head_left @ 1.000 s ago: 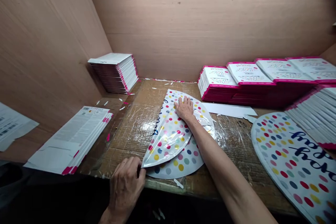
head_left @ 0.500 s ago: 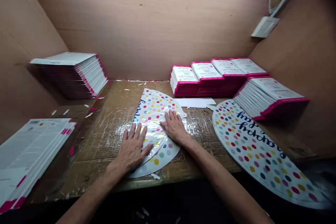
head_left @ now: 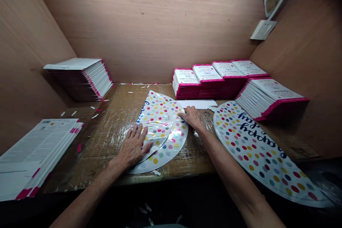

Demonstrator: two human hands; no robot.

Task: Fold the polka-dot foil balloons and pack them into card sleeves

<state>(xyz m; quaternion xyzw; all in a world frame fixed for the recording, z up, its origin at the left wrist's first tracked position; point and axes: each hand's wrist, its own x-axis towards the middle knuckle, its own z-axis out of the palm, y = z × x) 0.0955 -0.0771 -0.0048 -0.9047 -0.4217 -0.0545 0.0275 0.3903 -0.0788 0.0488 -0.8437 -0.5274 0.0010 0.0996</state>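
Note:
A white foil balloon (head_left: 157,108) with coloured dots lies partly folded on the cardboard-covered table, blue lettering along its left edge. Spread flat, my left hand (head_left: 135,144) presses on its lower left part. My right hand (head_left: 192,117) is at the balloon's right edge, fingers curled and thumb on the film, pinching the edge by the small tab. More flat dotted balloons (head_left: 256,153) lie stacked at the right, marked "happy" and "day", hanging past the table's front edge.
White-and-pink packets stand in a left stack (head_left: 80,78), a back row (head_left: 208,74) and a right stack (head_left: 269,96). Printed card sleeves (head_left: 34,153) lie at front left. White card strips (head_left: 199,104) lie behind the balloon. Wooden walls (head_left: 149,25) enclose the table.
My right hand has gone from lying flat on the balloon to pinching its right edge. The left hand stays pressed on the lower left. The view has shifted slightly.

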